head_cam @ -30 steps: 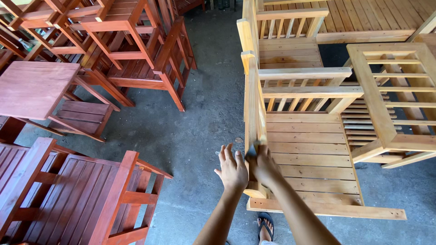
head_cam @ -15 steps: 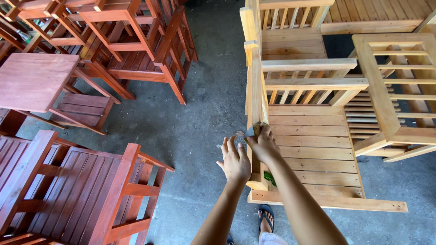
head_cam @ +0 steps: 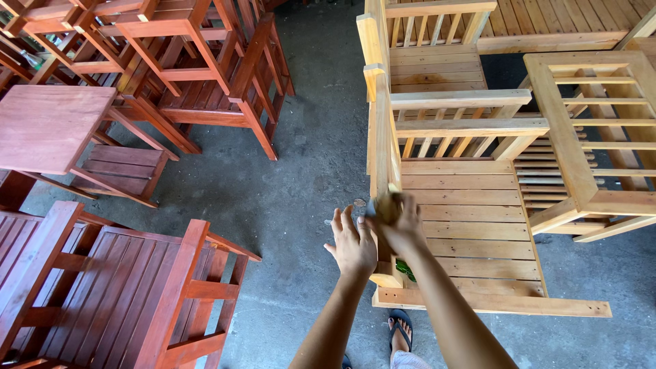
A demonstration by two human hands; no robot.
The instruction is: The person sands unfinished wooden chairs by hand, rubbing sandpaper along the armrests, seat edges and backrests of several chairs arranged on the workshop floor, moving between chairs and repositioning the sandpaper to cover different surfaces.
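An unpainted pale wooden armchair [head_cam: 471,225] stands in front of me, its left armrest [head_cam: 380,143] running away from me. My right hand [head_cam: 400,220] sits on top of that armrest near its front end. It is blurred, with its fingers curled over a small grey piece [head_cam: 370,206] that I cannot identify. Flat beside it, my left hand [head_cam: 352,243] has its fingers stretched out against the armrest's outer side and holds nothing. Something small and green [head_cam: 404,269] shows under the armrest by my right forearm.
More pale chairs [head_cam: 437,68] and a pale slatted frame [head_cam: 588,137] crowd the right. Red-stained chairs [head_cam: 198,75], a red table [head_cam: 48,126] and a red bench [head_cam: 102,287] fill the left. Bare concrete floor [head_cam: 301,178] runs between them. My sandalled foot [head_cam: 400,328] is below.
Both hands have slid a little farther along the armrest, away from me. The right hand is now blurred with motion. The view has shifted slightly.
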